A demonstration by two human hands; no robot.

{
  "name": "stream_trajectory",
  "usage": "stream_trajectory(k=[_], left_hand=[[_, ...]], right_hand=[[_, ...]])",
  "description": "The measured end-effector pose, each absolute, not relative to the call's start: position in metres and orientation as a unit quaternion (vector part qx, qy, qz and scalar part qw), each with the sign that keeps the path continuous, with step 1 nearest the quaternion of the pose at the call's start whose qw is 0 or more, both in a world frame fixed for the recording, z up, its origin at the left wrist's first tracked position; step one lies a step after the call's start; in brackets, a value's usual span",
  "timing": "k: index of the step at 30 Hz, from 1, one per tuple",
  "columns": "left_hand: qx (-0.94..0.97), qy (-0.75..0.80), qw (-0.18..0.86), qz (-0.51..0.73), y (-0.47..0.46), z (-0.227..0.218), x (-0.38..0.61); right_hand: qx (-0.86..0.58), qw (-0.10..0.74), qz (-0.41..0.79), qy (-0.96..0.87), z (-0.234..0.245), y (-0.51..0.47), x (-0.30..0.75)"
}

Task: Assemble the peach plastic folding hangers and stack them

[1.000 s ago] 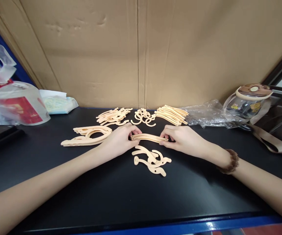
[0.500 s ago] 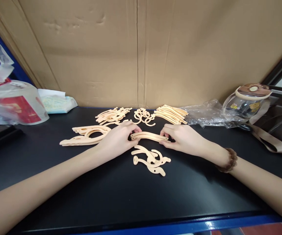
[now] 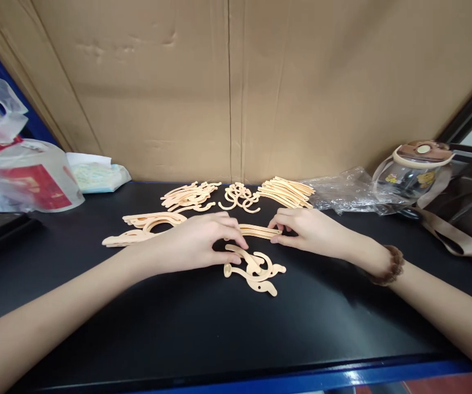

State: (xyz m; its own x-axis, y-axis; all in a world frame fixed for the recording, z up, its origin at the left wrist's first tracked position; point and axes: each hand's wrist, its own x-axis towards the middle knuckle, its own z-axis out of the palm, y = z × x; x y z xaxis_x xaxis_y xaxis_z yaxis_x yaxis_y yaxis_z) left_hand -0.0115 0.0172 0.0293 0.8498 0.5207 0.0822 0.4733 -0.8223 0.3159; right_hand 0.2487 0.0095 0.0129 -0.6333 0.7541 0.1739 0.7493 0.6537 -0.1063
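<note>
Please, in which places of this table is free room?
The widest patch lies in front, between the loose hooked pieces and the blue table edge. A smaller one lies between the right hand and the tan strap. It is crowded along the cardboard (three piles of pieces, a plastic wrapper) and around the left hand.

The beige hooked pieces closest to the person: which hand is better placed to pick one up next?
Probably the left hand: it is open, at or just over the left edge of the hooked pieces. The right hand is occupied, gripping the right end of the curved strips.
</note>
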Motion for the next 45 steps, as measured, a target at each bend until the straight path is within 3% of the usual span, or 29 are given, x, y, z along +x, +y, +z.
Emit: stream_trajectory(k=[7,14,19,27,31,34,40,45], left_hand=[[0.941,0.266,0.194,0.081,0.014,0.022,-0.011],[0.936,0.274,0.200,0.091,0.013,0.022,-0.008],[0.934,0.279,0.207,0.089,0.013,0.022,-0.007],[0.932,0.280,0.209,0.093,0.011,0.021,-0.005],[0.932,0.281,0.212,0.083,0.012,0.023,-0.006],[0.934,0.277,0.216,0.063,0.012,0.025,-0.007],[0.945,0.269,0.173,0.072,0.005,0.025,-0.004],[0.953,0.208,0.183,0.120,-0.006,0.016,0.008]], right_hand=[[-0.384,0.145,0.031,-0.912,0.032,-0.015,0.236],[-0.302,0.103,0.083,-0.944,0.027,-0.029,0.225],[-0.293,0.081,0.037,-0.952,0.028,-0.030,0.226],[-0.252,0.041,-0.173,-0.951,0.020,-0.033,0.223],[-0.241,0.042,-0.192,-0.950,0.018,-0.030,0.221],[-0.255,0.099,-0.138,-0.952,0.020,-0.030,0.221],[-0.370,0.341,0.089,-0.859,0.030,-0.026,0.229],[-0.397,0.487,0.236,-0.742,0.031,-0.009,0.240]])
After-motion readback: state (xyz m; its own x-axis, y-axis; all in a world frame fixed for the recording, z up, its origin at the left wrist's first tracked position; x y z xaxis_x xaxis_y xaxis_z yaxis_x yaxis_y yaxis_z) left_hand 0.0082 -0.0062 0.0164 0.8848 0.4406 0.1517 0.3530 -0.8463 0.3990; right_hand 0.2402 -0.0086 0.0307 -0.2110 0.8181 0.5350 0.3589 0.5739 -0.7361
